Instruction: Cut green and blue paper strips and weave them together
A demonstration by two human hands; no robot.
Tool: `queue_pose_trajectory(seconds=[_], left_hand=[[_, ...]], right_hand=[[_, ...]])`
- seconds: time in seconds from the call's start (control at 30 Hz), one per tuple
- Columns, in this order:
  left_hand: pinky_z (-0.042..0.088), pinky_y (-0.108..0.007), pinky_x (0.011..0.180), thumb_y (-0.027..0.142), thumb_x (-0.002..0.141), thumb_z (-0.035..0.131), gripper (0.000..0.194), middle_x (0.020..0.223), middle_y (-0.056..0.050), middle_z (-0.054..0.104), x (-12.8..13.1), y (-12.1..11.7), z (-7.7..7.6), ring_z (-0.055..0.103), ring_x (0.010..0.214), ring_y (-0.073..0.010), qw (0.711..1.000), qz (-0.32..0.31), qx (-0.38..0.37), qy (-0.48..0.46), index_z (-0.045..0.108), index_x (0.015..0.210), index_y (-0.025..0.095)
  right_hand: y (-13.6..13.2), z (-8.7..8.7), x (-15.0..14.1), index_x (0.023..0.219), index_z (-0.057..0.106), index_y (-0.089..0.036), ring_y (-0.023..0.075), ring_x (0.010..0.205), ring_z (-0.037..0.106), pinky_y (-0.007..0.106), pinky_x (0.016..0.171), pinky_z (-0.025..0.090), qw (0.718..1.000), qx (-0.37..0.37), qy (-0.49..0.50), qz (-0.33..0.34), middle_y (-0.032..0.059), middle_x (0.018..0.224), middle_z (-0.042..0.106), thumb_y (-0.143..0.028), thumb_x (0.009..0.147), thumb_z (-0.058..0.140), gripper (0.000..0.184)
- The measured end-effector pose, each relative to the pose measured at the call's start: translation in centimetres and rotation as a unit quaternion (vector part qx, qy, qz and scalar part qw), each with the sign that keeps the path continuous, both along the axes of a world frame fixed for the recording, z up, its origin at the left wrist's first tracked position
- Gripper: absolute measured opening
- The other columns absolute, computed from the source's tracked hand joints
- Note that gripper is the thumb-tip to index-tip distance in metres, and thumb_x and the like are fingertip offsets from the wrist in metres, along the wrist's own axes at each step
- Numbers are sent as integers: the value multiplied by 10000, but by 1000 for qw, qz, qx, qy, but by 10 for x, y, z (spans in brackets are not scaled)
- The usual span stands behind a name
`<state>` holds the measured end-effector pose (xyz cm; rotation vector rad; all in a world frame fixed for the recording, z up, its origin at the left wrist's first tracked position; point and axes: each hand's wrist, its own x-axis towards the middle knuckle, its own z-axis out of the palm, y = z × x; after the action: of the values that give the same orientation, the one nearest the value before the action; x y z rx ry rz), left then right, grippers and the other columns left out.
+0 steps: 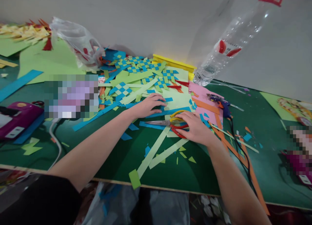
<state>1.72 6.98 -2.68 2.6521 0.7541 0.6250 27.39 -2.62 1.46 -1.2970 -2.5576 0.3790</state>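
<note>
Strips (156, 152) overhung the surface (73, 143) edge; my right hand (195, 127) closed on scissors (170, 122), left hand (148, 104) flat, open; blades could snag paper.

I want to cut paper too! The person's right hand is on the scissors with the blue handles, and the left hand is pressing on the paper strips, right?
Almost. The scissors have red and yellow handles, not blue, as the head view shows. The right hand does rest on them, and the left hand does press on the paper strips.

One pair of scissors (168, 122), one clear plastic bottle (229, 46), one plastic bag (75, 44), one glue gun (220, 103), two hands, many paper strips.
</note>
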Motion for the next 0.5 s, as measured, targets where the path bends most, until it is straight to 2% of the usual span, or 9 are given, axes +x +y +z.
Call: queue_pose_trajectory(seconds=[0.13,0.27,0.37,0.5], left_hand=[[377,-422,1069,226,948,493,242,1199,-90,643,-2,1,3,516,1200,-214,996,27,-33,-74,657,1121,185],[454,-360,984,240,958,454,250,1138,-81,675,-4,-3,8,593,1103,-188,979,112,-74,-155,657,1090,178],[495,-310,888,262,951,456,254,1092,-72,686,-4,-7,12,632,1019,-180,967,157,-90,-180,655,1083,176],[505,-283,815,262,954,436,268,999,-67,708,-4,-10,13,643,949,-176,965,174,-59,-188,655,1074,165]], right_hand=[[5,1,16,1154,560,-252,305,1146,578,495,989,386,1000,19,9,-21,88,1191,649,-380,833,644,356],[13,-2,35,1195,562,-228,332,1206,548,520,997,388,994,73,23,-82,118,1244,635,-365,822,643,406],[19,-6,44,1192,562,-210,334,1157,581,509,967,414,977,144,54,-148,129,1236,641,-336,789,666,434],[23,-13,47,1158,562,-196,318,1113,598,461,917,466,945,221,71,-230,134,1193,646,-338,775,674,423]])
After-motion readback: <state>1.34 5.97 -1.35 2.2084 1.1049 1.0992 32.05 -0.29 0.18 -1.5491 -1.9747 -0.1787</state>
